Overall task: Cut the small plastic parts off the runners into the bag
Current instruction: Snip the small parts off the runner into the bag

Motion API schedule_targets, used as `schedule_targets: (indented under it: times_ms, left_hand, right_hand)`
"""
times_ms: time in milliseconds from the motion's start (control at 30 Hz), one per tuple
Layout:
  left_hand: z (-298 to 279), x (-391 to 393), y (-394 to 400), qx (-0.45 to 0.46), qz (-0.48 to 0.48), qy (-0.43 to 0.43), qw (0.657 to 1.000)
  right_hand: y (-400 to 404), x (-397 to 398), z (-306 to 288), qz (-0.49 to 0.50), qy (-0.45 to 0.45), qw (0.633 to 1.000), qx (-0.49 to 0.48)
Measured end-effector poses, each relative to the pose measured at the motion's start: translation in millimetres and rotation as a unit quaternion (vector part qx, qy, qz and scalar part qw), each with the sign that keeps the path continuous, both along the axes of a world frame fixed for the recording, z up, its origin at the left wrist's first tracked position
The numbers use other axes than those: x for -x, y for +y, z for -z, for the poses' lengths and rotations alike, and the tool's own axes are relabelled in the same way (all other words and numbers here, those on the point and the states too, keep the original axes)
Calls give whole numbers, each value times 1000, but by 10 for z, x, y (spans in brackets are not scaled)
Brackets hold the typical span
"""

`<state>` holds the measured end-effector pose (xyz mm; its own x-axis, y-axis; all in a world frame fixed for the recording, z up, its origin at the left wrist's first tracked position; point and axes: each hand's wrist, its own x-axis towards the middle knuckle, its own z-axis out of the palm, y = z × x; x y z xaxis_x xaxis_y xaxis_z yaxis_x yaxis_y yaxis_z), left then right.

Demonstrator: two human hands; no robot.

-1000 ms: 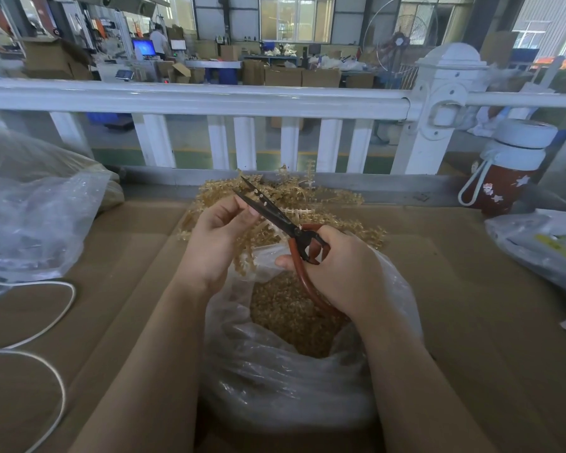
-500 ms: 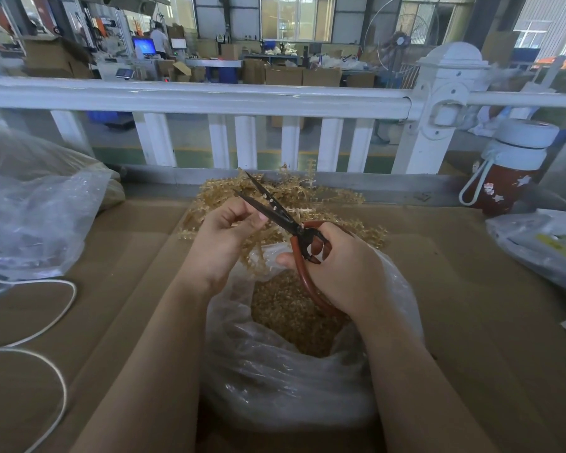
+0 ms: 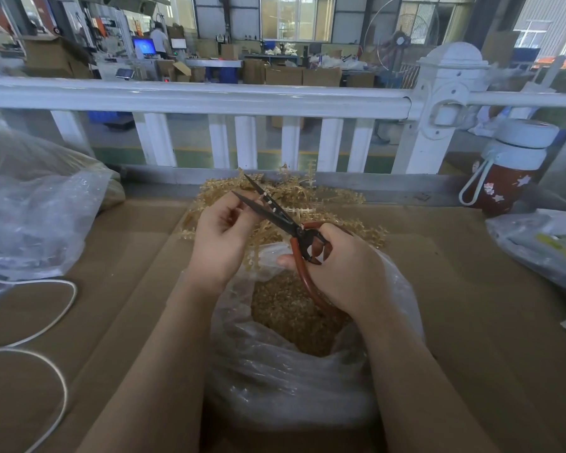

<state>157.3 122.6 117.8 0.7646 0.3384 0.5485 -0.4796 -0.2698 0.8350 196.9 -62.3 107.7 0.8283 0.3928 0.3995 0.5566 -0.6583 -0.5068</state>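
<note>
Many cut parts already fill the bag [image 3: 307, 387]; a far pile of runners [image 3: 334, 199] remains. Left hand [image 3: 223, 237] pinches a runner, right hand [image 3: 343, 266] grips the open scissors [image 3: 275, 214] above the bag.

Soft daylight frm rear windows [image 3: 296, 18]; fisheye-bent edges, sharp center.

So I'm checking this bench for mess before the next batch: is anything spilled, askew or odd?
Nothing looks spilled. The cut parts sit inside the open bag, and the runners are heaped behind it. The only loose item is a white cord looping over the cardboard at the left.
</note>
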Motion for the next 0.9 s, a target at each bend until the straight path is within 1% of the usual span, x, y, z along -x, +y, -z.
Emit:
schedule_targets:
  times_ms: [233,500,900]
  left_hand:
    - [29,-36,19,41,19,8,999]
    - [41,-36,6,55,38,-6,998]
    - [40,-34,7,62,35,-16,997]
  right_hand:
    - [26,-13,32,-1,-10,1000,-8]
    - [42,-42,85,0,-21,999,-27]
    - [48,-25,66,-7,-12,999,-34]
